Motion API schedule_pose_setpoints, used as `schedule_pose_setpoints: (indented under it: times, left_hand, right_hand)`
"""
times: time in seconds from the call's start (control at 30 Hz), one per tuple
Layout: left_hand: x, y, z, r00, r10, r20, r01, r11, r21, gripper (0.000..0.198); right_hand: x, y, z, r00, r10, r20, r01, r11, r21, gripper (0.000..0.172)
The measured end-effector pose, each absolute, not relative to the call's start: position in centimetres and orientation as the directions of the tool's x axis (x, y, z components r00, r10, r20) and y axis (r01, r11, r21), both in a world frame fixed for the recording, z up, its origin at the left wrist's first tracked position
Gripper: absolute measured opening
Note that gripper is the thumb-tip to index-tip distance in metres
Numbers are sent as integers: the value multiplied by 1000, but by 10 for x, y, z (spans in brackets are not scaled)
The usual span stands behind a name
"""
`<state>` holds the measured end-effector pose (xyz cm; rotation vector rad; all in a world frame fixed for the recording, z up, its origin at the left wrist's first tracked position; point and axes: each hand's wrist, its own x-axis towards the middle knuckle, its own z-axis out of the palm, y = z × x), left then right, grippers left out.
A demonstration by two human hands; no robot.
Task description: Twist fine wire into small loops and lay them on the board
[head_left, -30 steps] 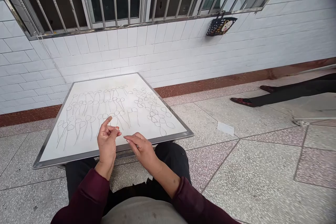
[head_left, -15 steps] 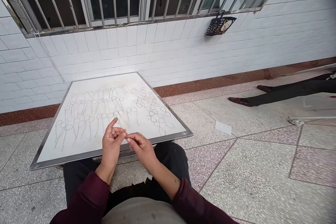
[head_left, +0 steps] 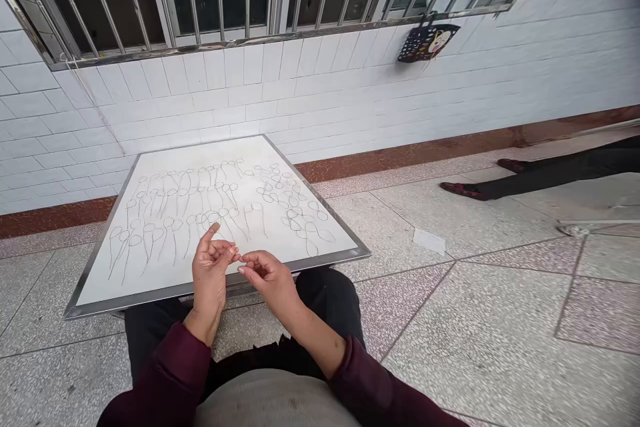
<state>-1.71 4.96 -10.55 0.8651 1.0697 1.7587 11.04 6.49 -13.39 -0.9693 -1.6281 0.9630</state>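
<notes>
Over the near edge of a white table (head_left: pixel 200 153) with a metal rim, my two hands meet almost fingertip to fingertip. My left hand (head_left: pixel 210 273) pinches thumb against fingers, with the index finger raised; what it holds is too small to make out. Close to its right, my right hand (head_left: pixel 273 283) has thumb and index finger together at something I cannot make out. Rows of thin dark wire loops with long tails (head_left: pixel 150 237) lie on the left and middle of the table. Several more loops (head_left: pixel 295 203) are clustered at the right.
Beyond the table stands a white tiled wall (head_left: pixel 340 100) with a barred window. A dark patterned bag (head_left: pixel 427 42) hangs from the bars. At the right, another person's legs (head_left: pixel 540 177) stretch over the floor. White paper (head_left: pixel 429 241) lies on the tiles.
The fingertips have come slightly apart, the left hand shifting a little left. The whole view has moved slightly.
</notes>
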Motion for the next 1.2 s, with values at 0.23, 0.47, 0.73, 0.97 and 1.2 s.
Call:
schedule_pose_setpoints:
  times: [0.23,0.47,0.73,0.97,1.2]
  left_hand:
    - [-14,44,-105,-444,892,82,-355,-258,899,58]
    - [-20,53,-111,-445,890,98,-329,-263,907,60]
    - [-23,68,-119,-429,897,103,-345,-269,899,64]
    - [-20,69,-117,-465,881,91,-359,-281,890,62]
    - [-21,70,-119,-461,882,99,-329,-274,904,62]
  right_hand:
    - [107,59,-136,-198,900,388,178,422,-889,9]
    - [107,66,-141,-230,822,521,270,569,-777,12]
    - [106,81,-148,-227,799,557,277,602,-749,12]
    - [106,82,-148,-168,836,522,270,549,-791,7]
    - [109,82,-148,-200,810,551,278,587,-761,9]
